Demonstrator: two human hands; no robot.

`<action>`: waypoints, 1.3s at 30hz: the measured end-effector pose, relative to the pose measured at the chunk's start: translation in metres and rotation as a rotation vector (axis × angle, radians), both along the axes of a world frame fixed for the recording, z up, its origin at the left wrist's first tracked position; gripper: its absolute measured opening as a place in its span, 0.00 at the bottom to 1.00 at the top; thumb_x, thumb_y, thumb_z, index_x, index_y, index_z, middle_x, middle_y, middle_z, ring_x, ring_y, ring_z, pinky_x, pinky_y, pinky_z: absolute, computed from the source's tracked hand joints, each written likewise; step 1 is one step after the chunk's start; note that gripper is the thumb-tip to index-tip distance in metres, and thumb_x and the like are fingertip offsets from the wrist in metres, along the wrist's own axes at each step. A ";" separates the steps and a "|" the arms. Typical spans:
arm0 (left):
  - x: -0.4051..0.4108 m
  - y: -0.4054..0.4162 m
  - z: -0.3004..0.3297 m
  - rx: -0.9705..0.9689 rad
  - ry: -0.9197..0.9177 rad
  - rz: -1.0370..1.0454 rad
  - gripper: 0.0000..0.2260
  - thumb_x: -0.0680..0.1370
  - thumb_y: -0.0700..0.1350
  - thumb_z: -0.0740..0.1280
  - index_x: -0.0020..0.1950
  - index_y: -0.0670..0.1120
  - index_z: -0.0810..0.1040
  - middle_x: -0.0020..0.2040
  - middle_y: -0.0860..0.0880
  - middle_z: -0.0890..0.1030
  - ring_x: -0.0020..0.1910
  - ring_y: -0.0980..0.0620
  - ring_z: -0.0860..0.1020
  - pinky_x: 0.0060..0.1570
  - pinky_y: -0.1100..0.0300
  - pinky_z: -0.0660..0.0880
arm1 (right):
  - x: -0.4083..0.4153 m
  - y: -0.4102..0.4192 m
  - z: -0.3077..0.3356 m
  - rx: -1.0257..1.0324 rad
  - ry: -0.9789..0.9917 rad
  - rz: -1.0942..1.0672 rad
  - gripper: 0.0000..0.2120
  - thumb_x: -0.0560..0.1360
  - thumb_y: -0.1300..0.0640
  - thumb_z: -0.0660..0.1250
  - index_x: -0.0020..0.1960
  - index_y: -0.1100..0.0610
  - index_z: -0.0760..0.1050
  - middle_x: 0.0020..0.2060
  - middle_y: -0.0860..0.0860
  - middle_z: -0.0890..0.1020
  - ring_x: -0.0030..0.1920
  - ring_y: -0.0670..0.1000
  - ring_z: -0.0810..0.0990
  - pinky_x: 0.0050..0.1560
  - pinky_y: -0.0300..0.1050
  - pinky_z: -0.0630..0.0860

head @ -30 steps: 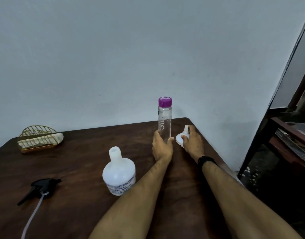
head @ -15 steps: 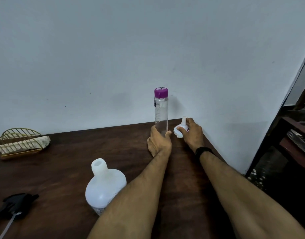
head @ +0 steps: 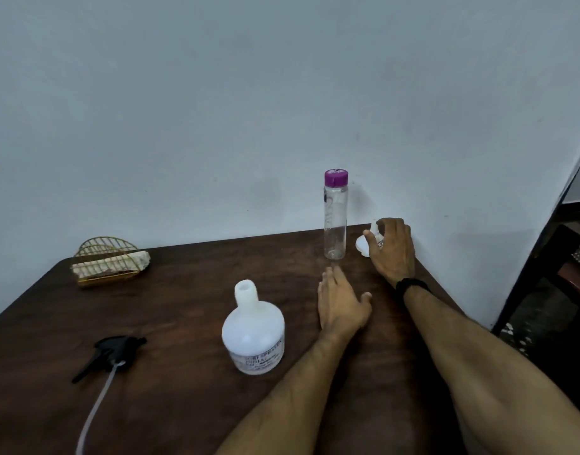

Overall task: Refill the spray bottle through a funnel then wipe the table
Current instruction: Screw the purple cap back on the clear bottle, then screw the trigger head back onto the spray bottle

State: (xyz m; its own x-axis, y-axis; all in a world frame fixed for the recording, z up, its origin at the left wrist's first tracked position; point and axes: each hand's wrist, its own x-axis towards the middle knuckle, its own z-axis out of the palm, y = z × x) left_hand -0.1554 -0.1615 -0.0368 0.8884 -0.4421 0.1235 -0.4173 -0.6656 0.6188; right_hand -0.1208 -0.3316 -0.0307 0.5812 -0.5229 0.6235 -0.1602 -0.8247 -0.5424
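Purple-capped clear bottle (head: 335,218), white spray bottle (head: 254,333), dark-brown table (head: 183,290)

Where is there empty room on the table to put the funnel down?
Bare wood lies between the wire holder and the white spray bottle, and in front of that bottle beside the black sprayer head. It is crowded at the far right, where the purple-capped bottle, funnel and both hands sit.

gold wire holder (head: 106,262) | far-left on table (head: 170,399) | white wall (head: 216,110) behind
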 end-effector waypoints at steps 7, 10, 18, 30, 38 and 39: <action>-0.043 0.048 -0.009 0.333 -0.149 -0.243 0.47 0.72 0.72 0.32 0.81 0.42 0.50 0.82 0.42 0.49 0.81 0.46 0.45 0.78 0.49 0.41 | -0.043 0.041 -0.004 -0.059 0.247 0.246 0.12 0.80 0.47 0.65 0.58 0.54 0.79 0.57 0.51 0.81 0.59 0.52 0.78 0.59 0.48 0.75; -0.057 0.076 -0.006 0.335 -0.150 -0.318 0.41 0.78 0.70 0.41 0.81 0.43 0.53 0.82 0.42 0.51 0.81 0.46 0.48 0.78 0.49 0.43 | -0.062 0.067 -0.009 -0.076 0.315 0.379 0.14 0.80 0.49 0.66 0.64 0.53 0.78 0.61 0.50 0.82 0.61 0.51 0.79 0.62 0.49 0.77; -0.081 0.177 0.003 0.210 -0.238 -0.529 0.24 0.82 0.55 0.61 0.74 0.44 0.70 0.76 0.41 0.68 0.76 0.46 0.64 0.73 0.50 0.64 | -0.083 0.174 -0.006 0.368 0.124 0.656 0.15 0.85 0.49 0.56 0.64 0.51 0.78 0.60 0.48 0.83 0.59 0.45 0.82 0.62 0.47 0.78; -0.039 0.318 0.045 0.267 -0.387 0.378 0.17 0.76 0.58 0.68 0.56 0.47 0.78 0.53 0.47 0.80 0.54 0.46 0.78 0.53 0.50 0.76 | -0.084 0.252 -0.001 0.620 -0.047 0.780 0.25 0.74 0.26 0.57 0.49 0.44 0.78 0.43 0.44 0.82 0.45 0.49 0.79 0.47 0.50 0.73; -0.009 0.356 0.038 0.315 -0.047 0.549 0.24 0.76 0.58 0.69 0.65 0.45 0.69 0.62 0.44 0.76 0.61 0.42 0.77 0.55 0.46 0.75 | -0.088 0.254 0.000 0.485 0.057 0.698 0.29 0.66 0.34 0.70 0.58 0.53 0.78 0.52 0.49 0.83 0.51 0.48 0.82 0.46 0.39 0.76; -0.008 0.355 0.038 0.299 -0.045 0.548 0.22 0.77 0.57 0.69 0.64 0.45 0.70 0.61 0.44 0.77 0.59 0.42 0.78 0.54 0.46 0.75 | -0.088 0.254 0.000 0.479 0.060 0.690 0.29 0.66 0.34 0.70 0.58 0.53 0.78 0.52 0.48 0.83 0.50 0.47 0.82 0.46 0.38 0.75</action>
State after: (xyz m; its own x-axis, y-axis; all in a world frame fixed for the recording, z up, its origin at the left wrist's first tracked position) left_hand -0.1629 0.1934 0.0013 0.9927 0.0546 0.1075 0.0121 -0.9321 0.3620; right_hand -0.2092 -0.0773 -0.0303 0.8927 -0.2382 0.3825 0.2560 -0.4306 -0.8655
